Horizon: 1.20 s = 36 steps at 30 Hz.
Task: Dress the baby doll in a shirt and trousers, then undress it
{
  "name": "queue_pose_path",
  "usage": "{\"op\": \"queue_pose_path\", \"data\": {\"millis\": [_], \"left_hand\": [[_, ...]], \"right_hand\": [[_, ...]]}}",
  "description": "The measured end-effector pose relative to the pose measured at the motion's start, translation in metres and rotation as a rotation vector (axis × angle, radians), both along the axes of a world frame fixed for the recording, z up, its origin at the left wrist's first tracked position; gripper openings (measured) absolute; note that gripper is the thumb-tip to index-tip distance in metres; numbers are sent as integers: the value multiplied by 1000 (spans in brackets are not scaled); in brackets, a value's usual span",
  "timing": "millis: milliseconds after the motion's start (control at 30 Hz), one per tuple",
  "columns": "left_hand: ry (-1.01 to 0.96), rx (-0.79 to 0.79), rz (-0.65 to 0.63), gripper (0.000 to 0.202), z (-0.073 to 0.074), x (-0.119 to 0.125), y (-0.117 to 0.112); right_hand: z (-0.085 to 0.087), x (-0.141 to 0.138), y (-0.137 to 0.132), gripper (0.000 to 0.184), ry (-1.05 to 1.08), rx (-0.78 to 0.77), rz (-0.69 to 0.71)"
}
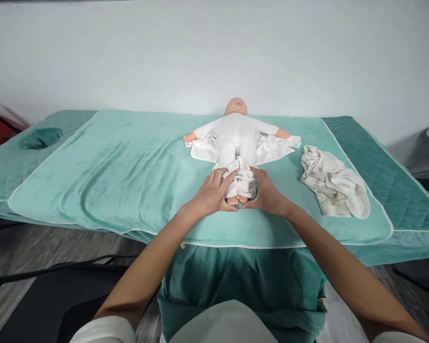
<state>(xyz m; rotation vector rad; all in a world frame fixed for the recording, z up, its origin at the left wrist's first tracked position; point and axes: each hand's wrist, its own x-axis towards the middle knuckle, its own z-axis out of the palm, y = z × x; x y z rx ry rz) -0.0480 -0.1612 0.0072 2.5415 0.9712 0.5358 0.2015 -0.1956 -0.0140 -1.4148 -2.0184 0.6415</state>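
Observation:
A baby doll [238, 128] lies on its back on the green bed, head toward the wall and arms stretched out sideways. Its body is white cloth; head, hands and feet are flesh-toned. White patterned pants [240, 183] are bunched around its lower legs, the bare feet [237, 199] poking out at the near end. My left hand [215, 190] curls round the pants' left side, and my right hand [266, 191] grips the right side, thumbs toward the feet. Beneath the doll's torso a white garment [204, 148] is spread open on both sides.
A crumpled patterned cloth [332, 183] lies to the doll's right on the green sheet [139, 162]. At the bed's left end is a face hole [41, 138]. A white wall [214, 57] stands right behind the bed. Green fabric [243, 271] hangs below the near edge.

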Motion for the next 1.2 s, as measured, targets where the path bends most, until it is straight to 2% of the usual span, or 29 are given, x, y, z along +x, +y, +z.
{"op": "queue_pose_path", "data": {"millis": [100, 200, 333, 467, 600, 733, 967, 1067, 1200], "left_hand": [[150, 144, 65, 119, 1, 10, -8], [258, 193, 90, 116, 8, 13, -9], [341, 156, 115, 116, 20, 13, -6], [395, 81, 152, 117, 26, 14, -3], [385, 54, 142, 110, 29, 12, -5], [318, 14, 148, 91, 28, 10, -16], [206, -93, 280, 62, 28, 15, -47], [207, -204, 288, 59, 39, 10, -51], [201, -324, 118, 66, 69, -2, -54]], "right_hand": [[1, -3, 0, 122, -58, 64, -28], [3, -1, 4, 111, -121, 96, -58], [13, -2, 7, 93, -166, 40, -87], [31, -9, 2, 74, -223, -71, -96], [47, -16, -4, 64, -337, -121, -96], [55, -17, -12, 59, -436, -169, -115], [66, -24, -34, 50, -476, -197, -148], [80, -24, -41, 46, -497, -248, -140], [107, -16, -42, 47, -428, -372, 70]]}}
